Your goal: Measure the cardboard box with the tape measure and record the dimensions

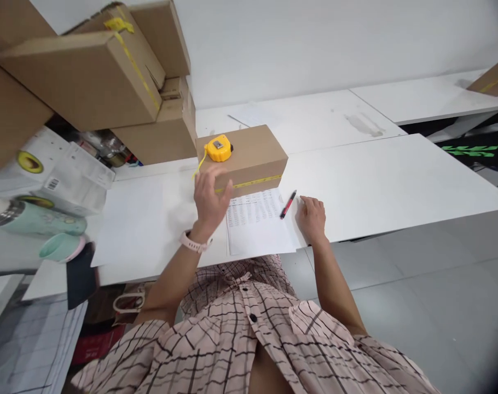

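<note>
Left hand [210,198] raised in front of the small cardboard box [253,150], at the box's 7 o'clock corner; fingers loosely spread and half curled, blurred; fingertips look to be against the box's front face where the tape blade [253,182] runs, but cannot tell whether they pinch the blade; pale watch [195,242] on that wrist; yellow tape measure [219,149] sits on top of the box at its left end, blade dropping over the 7 o'clock edge and running flat along the front face toward 3 o'clock; box rests on the white table [388,175], touching the far edge of a printed sheet [257,224]; right hand [312,218] lies palm down on the table at 3 o'clock of the sheet, fingers lightly curled, holding nothing; red pen [288,204] lies at the sheet's right edge, just beside that hand's fingertips at its 10 o'clock, contact not clear; stack of bigger cardboard boxes [88,76] at 10 o'clock of the small box; white carton [52,169] and mint flask [35,219] at 9 o'clock, well apart from both hands
</note>
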Motion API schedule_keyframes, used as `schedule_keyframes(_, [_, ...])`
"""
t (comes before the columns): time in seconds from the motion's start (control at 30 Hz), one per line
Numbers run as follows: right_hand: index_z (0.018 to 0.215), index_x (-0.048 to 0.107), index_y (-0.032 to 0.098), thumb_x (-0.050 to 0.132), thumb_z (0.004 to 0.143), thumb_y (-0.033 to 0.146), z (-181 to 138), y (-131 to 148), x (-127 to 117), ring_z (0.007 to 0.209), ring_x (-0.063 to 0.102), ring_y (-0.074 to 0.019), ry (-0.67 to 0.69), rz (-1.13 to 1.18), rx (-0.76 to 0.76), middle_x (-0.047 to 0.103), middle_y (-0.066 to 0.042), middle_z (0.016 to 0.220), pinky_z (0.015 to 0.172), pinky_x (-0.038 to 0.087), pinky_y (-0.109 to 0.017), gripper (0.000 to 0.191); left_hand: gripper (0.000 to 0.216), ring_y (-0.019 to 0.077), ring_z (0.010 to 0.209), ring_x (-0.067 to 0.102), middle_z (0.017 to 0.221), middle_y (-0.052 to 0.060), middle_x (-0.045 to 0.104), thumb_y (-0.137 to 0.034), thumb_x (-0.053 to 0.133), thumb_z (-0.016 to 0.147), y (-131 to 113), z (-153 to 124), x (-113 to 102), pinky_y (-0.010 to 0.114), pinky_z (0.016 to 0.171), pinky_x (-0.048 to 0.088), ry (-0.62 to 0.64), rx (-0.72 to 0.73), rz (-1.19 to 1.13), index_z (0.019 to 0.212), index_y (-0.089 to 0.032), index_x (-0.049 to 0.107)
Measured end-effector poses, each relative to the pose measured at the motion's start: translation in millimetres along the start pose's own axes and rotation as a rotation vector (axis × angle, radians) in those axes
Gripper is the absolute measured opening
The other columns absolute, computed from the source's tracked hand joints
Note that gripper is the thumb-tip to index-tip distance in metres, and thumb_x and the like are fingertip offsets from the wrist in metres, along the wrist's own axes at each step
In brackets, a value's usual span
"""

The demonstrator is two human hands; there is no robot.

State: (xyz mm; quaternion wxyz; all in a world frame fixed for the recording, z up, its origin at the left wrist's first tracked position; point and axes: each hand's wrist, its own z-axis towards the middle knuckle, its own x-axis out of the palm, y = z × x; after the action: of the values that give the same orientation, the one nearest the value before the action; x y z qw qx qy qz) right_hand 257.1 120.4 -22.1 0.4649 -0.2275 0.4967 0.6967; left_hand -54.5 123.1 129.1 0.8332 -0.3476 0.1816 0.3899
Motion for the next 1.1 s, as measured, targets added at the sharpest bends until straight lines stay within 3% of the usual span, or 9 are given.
schedule_keyframes(0.07, [0.117,0.068,0.017,0.040,0.093,0.014,0,-1,1,0.109,0.055,-0.0311,-0.003,0.016,-0.003,0.069,-0.016,0.119,0.096,0.046,-0.048,0.037,0.047,0.0305,0.141,0.047,0.145,0.015,0.056,-0.029,0.068,0.089,13,39,6,0.053,0.118,0.037,-0.019,-0.043,0.063,0.132,-0.018,0.053])
schedule_keyframes(0.2, [0.109,0.070,0.019,0.042,0.093,0.016,0,-2,0,0.108,0.056,-0.0307,-0.004,0.064,-0.033,0.070,-0.016,0.116,0.096,0.047,-0.049,0.033,0.083,0.0365,0.147,0.038,0.155,0.022,0.044,-0.026,0.080,0.075,40,88,24,0.053,0.120,0.033,0.188,-0.209,0.061,0.147,-0.013,0.040])
schedule_keyframes(0.33, [0.109,0.070,0.018,0.043,0.094,0.023,1,12,-11,0.109,0.058,-0.0320,-0.160,0.187,0.068,0.070,-0.018,0.113,0.096,0.048,-0.052,0.031,0.080,0.0351,0.131,0.056,0.135,0.017,0.060,-0.029,0.080,0.074,35,90,26,0.052,0.111,0.042,0.172,-0.329,-0.028,0.144,-0.016,0.043])
schedule_keyframes(0.43, [0.105,0.069,0.019,0.050,0.095,0.037,6,45,-28,0.106,0.063,-0.0302,-0.247,0.516,0.211,0.071,-0.017,0.111,0.097,0.050,-0.052,0.028,0.073,0.0254,0.097,0.068,0.105,0.007,0.067,-0.040,0.076,0.080,8,66,16,0.044,0.090,0.054,0.257,-0.341,-0.287,0.142,-0.020,0.044])
schedule_keyframes(0.57, [0.118,0.067,0.025,0.057,0.093,0.058,16,102,-55,0.099,0.070,-0.0241,0.243,1.279,0.378,0.074,-0.010,0.113,0.094,0.055,-0.045,0.043,0.072,0.0147,0.073,0.062,0.097,0.005,0.067,-0.048,0.070,0.087,-29,24,3,0.029,0.068,0.051,0.602,-0.363,-0.632,0.145,-0.019,0.039])
schedule_keyframes(0.7, [0.111,0.072,0.024,0.068,0.088,0.056,27,129,-73,0.089,0.071,-0.0189,0.565,1.573,0.465,0.076,-0.006,0.101,0.090,0.057,-0.036,0.039,0.077,0.0134,0.076,0.062,0.102,0.006,0.067,-0.050,0.074,0.083,-37,8,-7,0.028,0.069,0.049,0.657,-0.443,-0.673,0.144,-0.019,0.039])
schedule_keyframes(0.83, [0.104,0.072,0.027,0.077,0.084,0.049,58,123,-83,0.073,0.066,-0.0118,0.533,1.640,0.445,0.071,0.001,0.083,0.077,0.058,-0.027,0.030,0.072,0.0155,0.075,0.064,0.094,0.005,0.070,-0.046,0.077,0.080,-9,25,-24,0.026,0.064,0.046,0.563,-0.532,-0.751,0.139,-0.018,0.047])
schedule_keyframes(0.97, [0.094,0.069,0.023,0.085,0.076,0.027,128,114,-91,0.063,0.057,-0.0065,0.286,1.618,0.395,0.065,0.005,0.073,0.064,0.052,-0.018,0.024,0.059,0.0147,0.071,0.064,0.100,0.006,0.072,-0.044,0.076,0.079,48,64,-54,0.024,0.056,0.042,0.299,-0.608,-0.755,0.128,-0.018,0.057])
schedule_keyframes(1.1, [0.084,0.062,0.021,0.072,0.083,0.015,199,114,-76,0.053,0.045,-0.0051,0.219,1.424,0.477,0.053,0.007,0.063,0.055,0.044,-0.016,0.012,0.032,0.0113,0.061,0.059,0.089,0.004,0.070,-0.041,0.068,0.087,107,94,-86,0.023,0.049,0.037,0.210,-0.716,-0.720,0.106,-0.016,0.064])
